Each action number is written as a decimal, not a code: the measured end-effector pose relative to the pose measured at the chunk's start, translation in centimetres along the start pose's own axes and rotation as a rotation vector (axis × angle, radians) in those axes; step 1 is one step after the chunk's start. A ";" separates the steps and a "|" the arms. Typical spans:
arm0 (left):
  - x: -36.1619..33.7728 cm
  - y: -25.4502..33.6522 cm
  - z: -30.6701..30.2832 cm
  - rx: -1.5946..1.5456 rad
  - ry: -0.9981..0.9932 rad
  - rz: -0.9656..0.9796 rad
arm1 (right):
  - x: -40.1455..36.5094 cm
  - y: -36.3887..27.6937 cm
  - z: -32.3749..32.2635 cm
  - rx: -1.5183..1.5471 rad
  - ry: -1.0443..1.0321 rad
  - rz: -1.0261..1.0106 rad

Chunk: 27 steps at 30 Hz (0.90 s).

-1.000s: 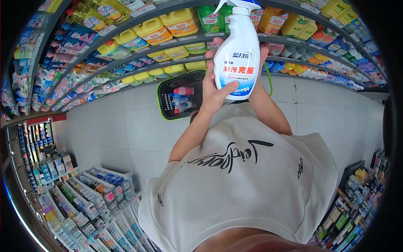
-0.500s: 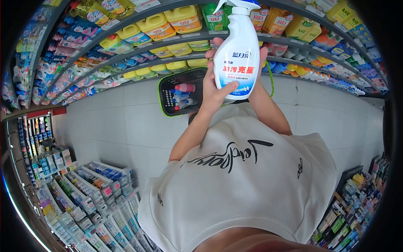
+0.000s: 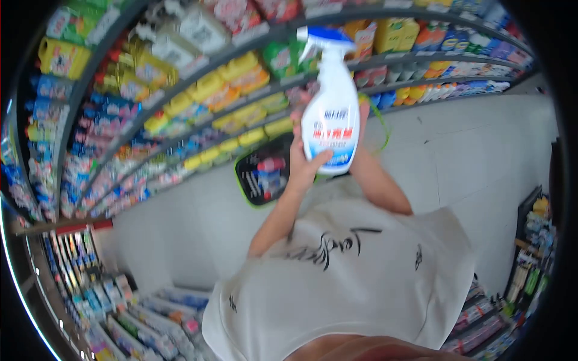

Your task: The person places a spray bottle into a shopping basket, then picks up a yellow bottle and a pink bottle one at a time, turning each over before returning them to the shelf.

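Note:
A white spray bottle [image 3: 333,96] with a blue-topped trigger head stands upright before my chest, its red and blue label facing me. My left hand [image 3: 306,167] wraps the lower left side of the bottle, thumb across the front of the label. Behind the right side, my right hand [image 3: 363,114] grips it too, and its fingers are mostly hidden by the bottle. Below and to the left, a black shopping basket [image 3: 245,183] with a green rim rests on the floor, holding several bottles with red and blue parts.
Curved-looking shelves [image 3: 223,96] of detergent jugs and packets run along the front and left. The basket's green handle [image 3: 385,135] shows right of my hands. Pale floor tiles [image 3: 445,150] lie around me. More racks [image 3: 150,319] of packaged goods stand behind on both sides.
The view has tilted and turned, blurring the picture, so the bottle and basket appear lower and the whole trigger head now shows. Both hands keep their hold on the spray bottle.

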<state>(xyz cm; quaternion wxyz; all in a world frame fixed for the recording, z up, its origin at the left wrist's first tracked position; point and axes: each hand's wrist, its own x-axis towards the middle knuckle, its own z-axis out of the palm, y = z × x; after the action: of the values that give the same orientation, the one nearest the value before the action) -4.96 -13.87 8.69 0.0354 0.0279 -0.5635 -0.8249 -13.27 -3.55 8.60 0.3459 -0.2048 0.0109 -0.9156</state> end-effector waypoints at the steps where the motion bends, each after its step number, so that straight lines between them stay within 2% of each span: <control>1: -0.3 0.4 0.0 -0.014 -0.026 -0.018 | -0.3 0.8 0.6 0.013 0.070 -0.127; 2: -0.7 0.5 0.0 -0.025 -0.060 -0.032 | -0.9 1.0 0.8 0.020 -0.018 -0.108; 3: -1.0 0.2 -0.5 -0.032 -0.094 -0.053 | -1.4 1.2 1.2 -0.063 -0.013 -0.138; 5: -1.4 0.8 -1.1 -0.030 -0.190 -0.079 | -2.2 2.1 2.9 -0.127 0.059 -0.261; 7: -1.8 1.7 -1.2 -0.154 -0.183 -0.281 | -3.2 2.7 3.9 -0.207 0.080 -0.337; 10: -2.4 1.9 -1.8 -0.217 -0.367 -0.398 | -5.3 3.7 5.8 -0.301 0.082 -0.356; 12: -3.9 1.3 -1.3 -0.241 -0.424 -0.400 | -7.1 4.4 6.7 -0.298 0.153 -0.359; 14: -5.8 1.8 -0.1 -0.264 -0.373 -0.462 | -9.1 5.5 8.0 -0.323 0.146 -0.412; 17: -7.6 -1.0 -0.8 -0.261 -0.570 -0.533 | -12.6 7.3 7.8 -0.403 0.230 -0.474; 21: -9.9 -1.1 -0.8 -0.275 -0.596 -0.560 | -14.9 8.9 8.6 -0.389 0.295 -0.433; 27: -10.7 -1.1 -0.7 -0.267 -0.476 -0.513 | -15.4 9.0 8.3 -0.298 0.306 -0.377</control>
<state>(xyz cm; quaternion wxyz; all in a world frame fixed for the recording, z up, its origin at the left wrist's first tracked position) 5.76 -13.21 7.49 -0.3011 -0.0291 -0.4184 -0.8564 5.96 0.43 9.11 0.1298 -0.1111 0.1590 -0.9724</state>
